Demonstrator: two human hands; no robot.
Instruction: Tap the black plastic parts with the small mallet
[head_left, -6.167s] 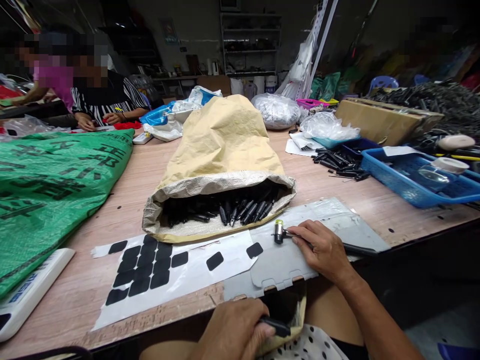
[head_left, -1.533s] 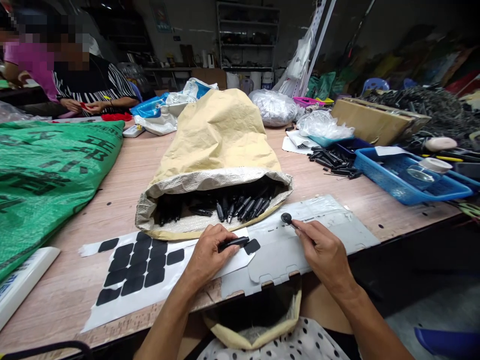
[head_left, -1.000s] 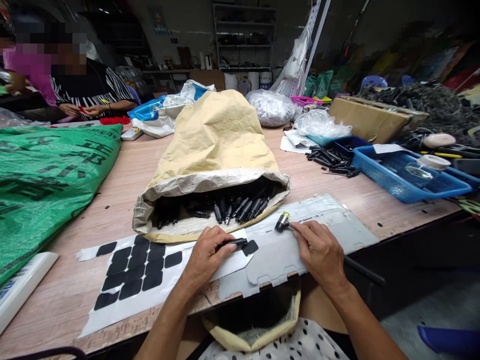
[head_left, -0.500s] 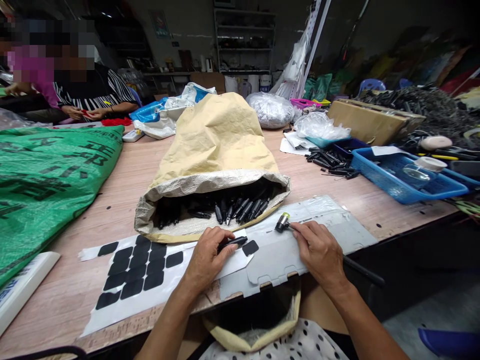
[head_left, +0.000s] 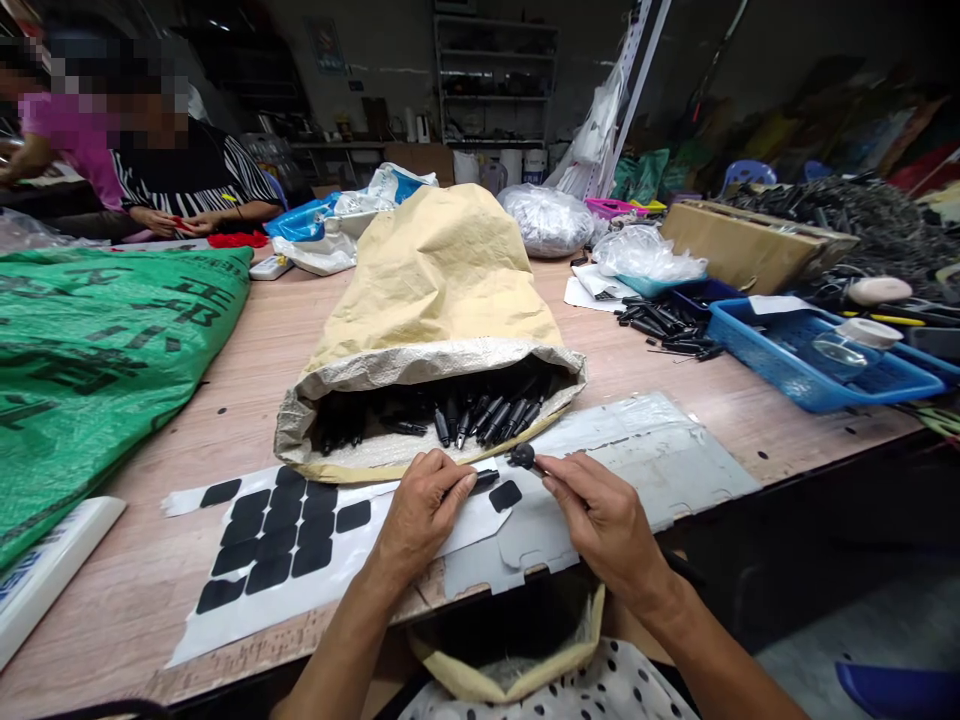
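A small mallet (head_left: 522,456) is in my right hand (head_left: 600,505), its dark round head at the tip of the thumb and fingers; most of its black handle is hidden by the hand. Between the thumb and fingers of my left hand (head_left: 424,505) is a black pen-like part (head_left: 487,478), lying level, its tip close to the mallet head. Under both hands are a grey board (head_left: 645,450) and a white sheet (head_left: 184,640) with black rounded squares (head_left: 270,572). Just beyond, the mouth of a yellow woven sack (head_left: 442,260) shows several similar black parts (head_left: 495,420).
A second yellow sack (head_left: 480,690) opens at my lap. On the left lie a green sack (head_left: 97,370) and a white box (head_left: 67,570). To the right are a blue basket (head_left: 847,390), loose black parts (head_left: 660,325) and a cardboard box (head_left: 750,245). A co-worker (head_left: 195,190) sits across the table.
My right hand has moved left with the mallet, bringing its head over beside the black part. The mallet head has turned. My left hand now covers more of the part.
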